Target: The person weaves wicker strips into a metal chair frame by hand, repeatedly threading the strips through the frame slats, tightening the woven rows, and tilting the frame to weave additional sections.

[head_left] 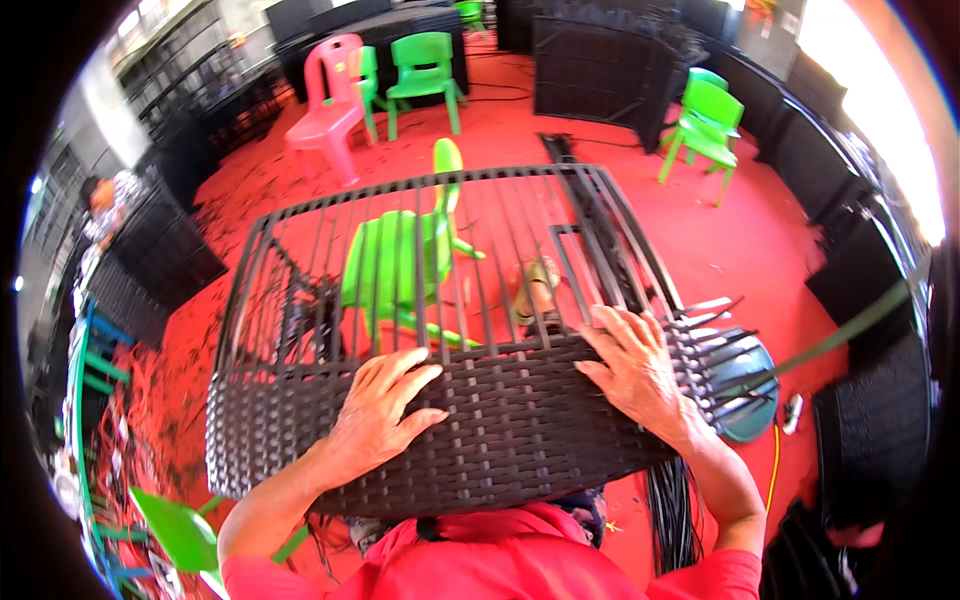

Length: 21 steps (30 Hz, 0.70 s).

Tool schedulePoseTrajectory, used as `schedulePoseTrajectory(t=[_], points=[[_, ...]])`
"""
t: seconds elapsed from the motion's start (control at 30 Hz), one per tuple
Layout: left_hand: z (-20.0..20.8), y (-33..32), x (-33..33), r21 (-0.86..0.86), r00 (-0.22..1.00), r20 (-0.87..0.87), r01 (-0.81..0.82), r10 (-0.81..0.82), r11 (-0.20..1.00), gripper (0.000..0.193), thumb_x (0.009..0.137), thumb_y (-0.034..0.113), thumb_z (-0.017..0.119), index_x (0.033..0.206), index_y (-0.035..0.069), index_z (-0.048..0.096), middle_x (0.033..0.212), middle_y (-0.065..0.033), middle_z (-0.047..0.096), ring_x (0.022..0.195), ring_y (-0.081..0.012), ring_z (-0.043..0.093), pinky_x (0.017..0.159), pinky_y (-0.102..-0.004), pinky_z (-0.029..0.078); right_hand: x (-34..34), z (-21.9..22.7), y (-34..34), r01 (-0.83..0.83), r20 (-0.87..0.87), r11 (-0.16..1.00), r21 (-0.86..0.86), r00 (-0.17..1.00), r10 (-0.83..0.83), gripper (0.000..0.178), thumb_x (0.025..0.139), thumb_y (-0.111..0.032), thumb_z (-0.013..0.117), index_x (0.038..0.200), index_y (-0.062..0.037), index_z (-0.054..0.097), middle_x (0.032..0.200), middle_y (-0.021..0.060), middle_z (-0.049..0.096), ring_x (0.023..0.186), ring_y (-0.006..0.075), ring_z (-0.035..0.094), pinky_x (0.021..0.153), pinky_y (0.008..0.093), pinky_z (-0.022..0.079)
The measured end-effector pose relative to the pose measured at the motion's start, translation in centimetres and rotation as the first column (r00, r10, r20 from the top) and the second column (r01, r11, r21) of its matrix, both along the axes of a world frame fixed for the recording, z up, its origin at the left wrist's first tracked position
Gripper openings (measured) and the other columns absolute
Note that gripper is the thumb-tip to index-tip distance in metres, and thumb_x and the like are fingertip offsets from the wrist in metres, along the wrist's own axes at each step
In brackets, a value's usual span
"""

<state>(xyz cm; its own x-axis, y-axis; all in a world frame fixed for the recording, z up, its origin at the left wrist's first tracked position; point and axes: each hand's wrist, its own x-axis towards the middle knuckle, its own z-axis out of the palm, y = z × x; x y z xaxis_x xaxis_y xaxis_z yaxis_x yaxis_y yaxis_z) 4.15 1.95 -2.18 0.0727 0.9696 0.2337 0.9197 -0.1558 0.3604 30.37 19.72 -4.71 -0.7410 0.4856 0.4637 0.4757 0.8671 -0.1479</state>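
A dark brown wicker panel (510, 440) lies in front of me, its near part densely woven and its far part bare upright slats inside a metal frame (400, 184). On the left of the weave's upper edge rests my left hand (385, 405), fingers and thumb apart. My right hand (635, 370) lies spread near the right end of that edge, its fingertips reaching up to the slats. Neither hand grips anything visible. Loose strand ends (715, 350) stick out at the panel's right side. From there a long flat strand (835, 340) stretches up to the right.
Beyond the slats stands a green plastic chair (385, 260). A pink chair (330, 115) and more green chairs (708, 120) stand farther off on the red floor (760, 235). Dark wicker pieces line the sides. A blue-grey round stool (745, 390) is at right; a person (110, 205) is at left.
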Motion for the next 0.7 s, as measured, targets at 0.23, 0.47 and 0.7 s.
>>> schedulePoseTrajectory(t=[0.23,0.47,0.7], points=[[-0.9,-3.5,-3.1,0.148,0.903,-0.368,-0.181,0.224,0.972,0.056,0.075,0.045,0.058,0.114,0.005,0.05,0.106,-0.0158,0.047,0.104,-0.0319,0.044,0.09,-0.0446,0.034,-2.2,0.8,-1.5,-0.141,0.089,0.987,-0.071,0.985,0.147,0.045,0.077,-0.029,0.059,0.113,-0.0031,0.052,0.116,0.0137,0.049,0.106,0.0317,0.044,0.091,0.0435,0.031],[0.2,-6.0,-6.7,0.171,0.918,-0.208,-0.305,0.337,0.937,0.05,0.083,0.045,0.05,0.114,0.006,0.051,0.115,-0.0134,0.046,0.109,-0.0309,0.042,0.092,-0.0431,0.032,-2.0,0.3,-2.0,-0.157,0.035,0.982,-0.106,0.986,0.161,0.038,0.07,-0.01,0.061,0.106,0.0008,0.054,0.11,0.0127,0.051,0.102,0.0313,0.046,0.093,0.0428,0.031],[-1.5,-9.4,-9.6,0.1,0.801,-0.306,-0.51,0.514,0.854,0.047,0.083,0.045,0.05,0.112,0.008,0.054,0.111,-0.0097,0.049,0.103,-0.0239,0.045,0.09,-0.0404,0.03,-2.3,0.7,-1.9,-0.155,0.069,0.972,-0.174,0.983,0.169,0.037,0.071,-0.007,0.058,0.107,0.0015,0.053,0.11,0.0129,0.05,0.103,0.0323,0.045,0.092,0.0426,0.032]])
